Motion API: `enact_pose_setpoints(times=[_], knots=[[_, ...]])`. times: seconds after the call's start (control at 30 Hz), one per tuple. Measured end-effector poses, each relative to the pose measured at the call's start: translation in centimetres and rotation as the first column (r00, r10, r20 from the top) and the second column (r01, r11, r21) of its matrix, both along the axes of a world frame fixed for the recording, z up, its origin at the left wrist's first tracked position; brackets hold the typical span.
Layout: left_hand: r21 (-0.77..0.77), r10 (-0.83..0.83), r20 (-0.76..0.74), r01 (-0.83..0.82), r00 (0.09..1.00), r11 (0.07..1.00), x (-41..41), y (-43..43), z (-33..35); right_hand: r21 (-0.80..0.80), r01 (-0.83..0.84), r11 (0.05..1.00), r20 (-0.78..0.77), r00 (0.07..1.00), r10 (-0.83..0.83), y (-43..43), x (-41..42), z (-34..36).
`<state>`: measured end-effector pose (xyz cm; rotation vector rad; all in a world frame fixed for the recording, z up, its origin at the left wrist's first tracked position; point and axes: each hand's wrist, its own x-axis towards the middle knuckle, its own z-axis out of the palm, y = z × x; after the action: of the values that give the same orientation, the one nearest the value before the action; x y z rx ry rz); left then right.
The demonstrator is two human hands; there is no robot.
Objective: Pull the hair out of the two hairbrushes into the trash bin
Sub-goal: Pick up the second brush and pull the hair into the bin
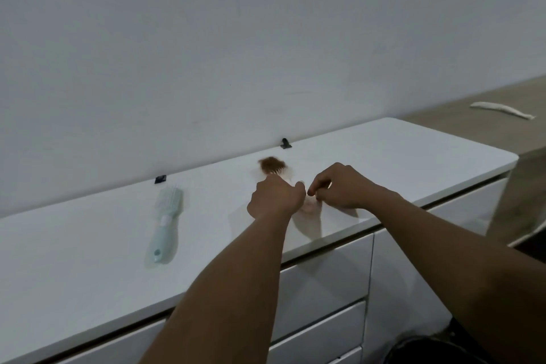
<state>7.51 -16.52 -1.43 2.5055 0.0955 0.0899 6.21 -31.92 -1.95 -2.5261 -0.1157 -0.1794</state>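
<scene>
A mint-green hairbrush (166,221) lies flat on the white dresser top (88,245), handle toward me. My left hand (276,196) is closed around a second, pale hairbrush (283,172). Its bristled head pokes out above my knuckles with a clump of brown hair (270,164) in it. My right hand (339,186) is just right of the left hand, thumb and forefinger pinched together near the brush. Blur hides what, if anything, is between them. A dark trash bin (419,347) shows at the bottom edge, on the floor below my right forearm.
The dresser stands against a plain white wall, with white drawer fronts (325,275) below its front edge. Two small black clips (286,143) (160,179) sit along the back edge. To the right is a wooden surface with a white strip (502,110) lying on it.
</scene>
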Motion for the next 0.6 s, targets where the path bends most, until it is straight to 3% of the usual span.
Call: enact_pose_setpoints(times=[0.3,0.6], knots=[[0.102,-0.020,0.049,0.015,0.999,0.995,-0.1,0.4,-0.6,-0.029,0.025,0.999,-0.003,1.000,-0.025,0.1,-0.3,-0.4],[-0.062,-0.044,0.166,0.055,0.985,0.997,-1.3,3.0,1.9,-0.051,0.098,0.994,-0.008,0.995,-0.099,0.4,-1.5,3.2]])
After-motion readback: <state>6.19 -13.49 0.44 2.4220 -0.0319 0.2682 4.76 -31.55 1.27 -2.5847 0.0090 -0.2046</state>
